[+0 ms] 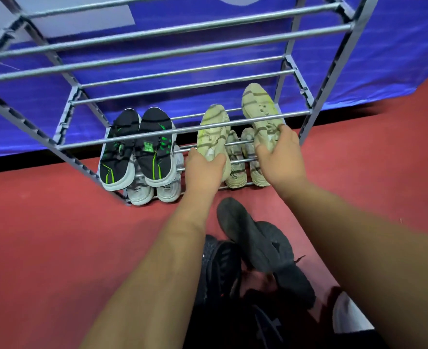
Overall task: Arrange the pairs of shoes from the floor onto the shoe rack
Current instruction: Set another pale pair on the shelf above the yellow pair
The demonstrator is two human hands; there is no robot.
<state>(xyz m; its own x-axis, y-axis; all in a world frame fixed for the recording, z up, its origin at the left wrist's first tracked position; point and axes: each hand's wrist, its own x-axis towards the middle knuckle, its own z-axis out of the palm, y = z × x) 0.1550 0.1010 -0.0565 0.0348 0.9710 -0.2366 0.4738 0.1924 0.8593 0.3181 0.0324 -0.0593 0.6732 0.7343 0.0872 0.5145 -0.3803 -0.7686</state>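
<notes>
Currently L hand (pixel 204 170) grips the heel of the left pale-yellow shoe (pixel 213 129), and R hand (pixel 281 157) grips the heel of the right pale-yellow shoe (pixel 260 107), fingers curled round each. Both shoes lie toe-in on the 2nd tier of the shoe rack (pixel 182 129), just beside the black-green pair (pixel 137 147); right one sits further in. Rec.: slide left shoe in till heels are level, soles resting across front & rear bars, no overhang. Let go only once steady. Black shoes (pixel 255 240) lie on floor near person, not yet racked.
</notes>
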